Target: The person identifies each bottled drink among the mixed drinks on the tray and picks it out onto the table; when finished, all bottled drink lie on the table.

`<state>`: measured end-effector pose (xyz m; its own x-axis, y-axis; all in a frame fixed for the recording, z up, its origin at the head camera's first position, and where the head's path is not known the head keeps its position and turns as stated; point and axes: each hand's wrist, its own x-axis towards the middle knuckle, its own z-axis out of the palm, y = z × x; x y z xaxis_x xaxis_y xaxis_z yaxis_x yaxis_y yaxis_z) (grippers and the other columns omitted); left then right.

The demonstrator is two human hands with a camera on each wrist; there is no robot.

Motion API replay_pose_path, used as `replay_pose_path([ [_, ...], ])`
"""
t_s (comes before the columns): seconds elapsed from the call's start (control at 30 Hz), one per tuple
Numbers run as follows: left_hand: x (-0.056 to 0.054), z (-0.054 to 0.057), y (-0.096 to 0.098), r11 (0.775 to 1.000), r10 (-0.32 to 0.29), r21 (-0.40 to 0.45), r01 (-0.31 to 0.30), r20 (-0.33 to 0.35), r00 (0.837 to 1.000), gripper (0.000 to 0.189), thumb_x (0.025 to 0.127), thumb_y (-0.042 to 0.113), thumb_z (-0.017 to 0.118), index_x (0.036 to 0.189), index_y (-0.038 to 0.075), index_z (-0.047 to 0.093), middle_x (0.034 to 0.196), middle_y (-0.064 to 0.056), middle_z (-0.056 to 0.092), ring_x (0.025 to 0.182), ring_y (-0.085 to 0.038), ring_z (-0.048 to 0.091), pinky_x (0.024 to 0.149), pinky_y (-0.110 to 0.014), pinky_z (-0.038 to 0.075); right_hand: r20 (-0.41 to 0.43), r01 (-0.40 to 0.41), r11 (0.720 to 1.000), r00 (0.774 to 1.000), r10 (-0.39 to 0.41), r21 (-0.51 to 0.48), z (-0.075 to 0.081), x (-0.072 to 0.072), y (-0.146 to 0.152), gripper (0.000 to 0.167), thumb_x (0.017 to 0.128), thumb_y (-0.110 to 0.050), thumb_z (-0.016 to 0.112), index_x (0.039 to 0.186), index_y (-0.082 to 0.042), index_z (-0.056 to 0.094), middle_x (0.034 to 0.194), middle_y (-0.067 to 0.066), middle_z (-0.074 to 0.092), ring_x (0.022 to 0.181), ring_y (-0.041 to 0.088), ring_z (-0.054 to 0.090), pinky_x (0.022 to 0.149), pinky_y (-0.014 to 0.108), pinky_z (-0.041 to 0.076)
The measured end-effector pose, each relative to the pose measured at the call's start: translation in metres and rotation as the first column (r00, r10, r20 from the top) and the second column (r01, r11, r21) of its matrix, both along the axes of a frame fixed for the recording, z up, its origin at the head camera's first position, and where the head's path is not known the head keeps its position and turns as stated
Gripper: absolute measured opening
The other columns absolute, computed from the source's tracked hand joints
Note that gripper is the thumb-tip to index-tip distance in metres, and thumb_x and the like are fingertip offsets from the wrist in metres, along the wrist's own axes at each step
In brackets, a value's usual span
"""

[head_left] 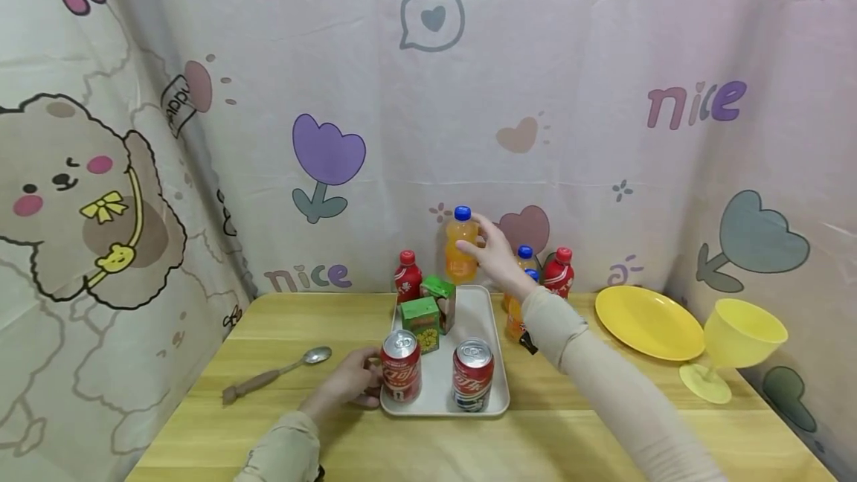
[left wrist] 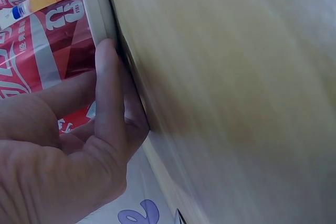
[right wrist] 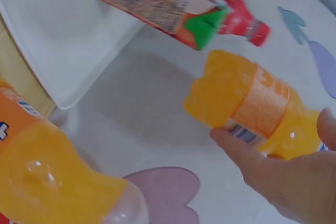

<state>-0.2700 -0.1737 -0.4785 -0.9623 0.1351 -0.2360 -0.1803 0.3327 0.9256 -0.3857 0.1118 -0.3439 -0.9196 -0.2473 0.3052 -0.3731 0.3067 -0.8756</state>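
Observation:
My right hand holds a small orange-drink bottle with a blue cap, raised above the far end of the white tray. In the right wrist view the thumb and fingers lie around this bottle. At the near left corner of the tray, my left hand grips the rim, its fingers beside a red soda can. The left wrist view shows a fingertip against the tray rim. A second can, two green-topped drink cartons and a red-capped bottle are on or beside the tray.
Right of the tray stand more orange bottles and a red bottle, partly behind my right forearm. A yellow plate and yellow goblet are farther right. A spoon lies left. A printed curtain closes the back.

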Motion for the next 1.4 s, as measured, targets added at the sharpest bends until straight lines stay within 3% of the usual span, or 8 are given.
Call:
replay_pose_path([
  [0.07,0.000,0.000,-0.001,1.000,-0.019,0.009,0.019,-0.002,1.000,0.052,0.088,-0.014,0.056,0.139,-0.005,0.055,0.095,-0.013,0.058,0.078,-0.024,0.064,0.062,-0.033,0.066,0.030,-0.057,0.997,0.998,0.058,-0.048,0.006,0.005,0.006,0.063,0.105,-0.017,0.063,0.162,-0.020,0.038,0.158,0.019,0.052,0.141,0.045,0.055,0.109,0.064,0.056],
  [0.27,-0.002,0.001,0.000,1.000,0.003,-0.006,-0.003,0.016,1.000,0.049,0.088,-0.014,0.057,0.136,-0.004,0.057,0.095,-0.015,0.058,0.077,-0.024,0.063,0.060,-0.031,0.065,0.098,-0.154,0.979,0.981,0.168,-0.136,0.019,0.020,0.026,0.063,0.102,-0.015,0.067,0.160,-0.019,0.041,0.159,0.019,0.052,0.143,0.043,0.055,0.108,0.068,0.055],
  [0.5,-0.001,0.000,0.003,0.999,0.021,-0.028,-0.021,0.018,1.000,0.049,0.092,-0.013,0.054,0.140,-0.004,0.055,0.098,-0.017,0.058,0.080,-0.027,0.066,0.063,-0.035,0.067,0.129,-0.185,0.980,0.973,0.193,-0.069,0.026,0.031,0.051,0.069,0.101,-0.018,0.070,0.163,-0.015,0.038,0.167,0.017,0.041,0.144,0.045,0.052,0.110,0.064,0.055],
  [0.7,-0.003,-0.002,0.000,1.000,0.019,-0.023,-0.019,0.010,1.000,0.051,0.090,-0.013,0.056,0.140,-0.005,0.055,0.098,-0.016,0.058,0.078,-0.026,0.066,0.063,-0.035,0.067,0.159,-0.214,0.975,0.962,0.221,-0.063,0.030,0.043,0.079,0.064,0.101,-0.015,0.068,0.160,-0.016,0.041,0.158,0.022,0.050,0.128,0.035,0.065,0.103,0.054,0.063],
  [0.9,-0.004,-0.001,-0.002,1.000,-0.002,-0.017,0.002,0.015,1.000,0.057,0.089,-0.013,0.057,0.146,-0.005,0.051,0.098,-0.016,0.059,0.081,-0.027,0.065,0.064,-0.035,0.067,0.157,-0.239,0.968,0.956,0.247,-0.072,0.029,0.050,0.112,0.060,0.100,-0.012,0.069,0.156,-0.015,0.045,0.149,0.015,0.060,0.111,0.020,0.074,0.096,0.045,0.067],
  [1.07,-0.004,-0.005,-0.003,1.000,-0.001,-0.022,0.002,0.014,1.000,0.057,0.090,-0.013,0.057,0.146,-0.005,0.051,0.097,-0.015,0.059,0.080,-0.027,0.067,0.064,-0.036,0.068,0.137,-0.270,0.961,0.951,0.276,-0.062,0.023,0.056,0.136,0.056,0.101,-0.010,0.066,0.154,-0.016,0.047,0.137,-0.005,0.069,0.113,0.018,0.074,0.098,0.042,0.066],
  [1.23,-0.005,-0.008,-0.005,0.999,-0.044,-0.013,0.044,-0.001,0.999,0.055,0.091,-0.011,0.057,0.146,-0.006,0.050,0.097,-0.014,0.060,0.079,-0.025,0.066,0.062,-0.033,0.066,0.136,-0.250,0.968,0.958,0.252,-0.038,0.015,0.063,0.156,0.059,0.101,-0.010,0.066,0.156,-0.015,0.044,0.137,-0.009,0.065,0.116,0.014,0.072,0.097,0.036,0.065],
  [1.4,-0.005,-0.004,-0.003,1.000,-0.018,-0.018,0.018,0.016,1.000,0.059,0.090,-0.012,0.058,0.148,-0.006,0.049,0.097,-0.014,0.058,0.079,-0.025,0.066,0.062,-0.034,0.067,0.137,-0.225,0.973,0.964,0.229,-0.047,0.007,0.066,0.173,0.061,0.102,-0.010,0.064,0.158,-0.013,0.041,0.138,-0.013,0.063,0.119,0.009,0.070,0.099,0.033,0.064],
])
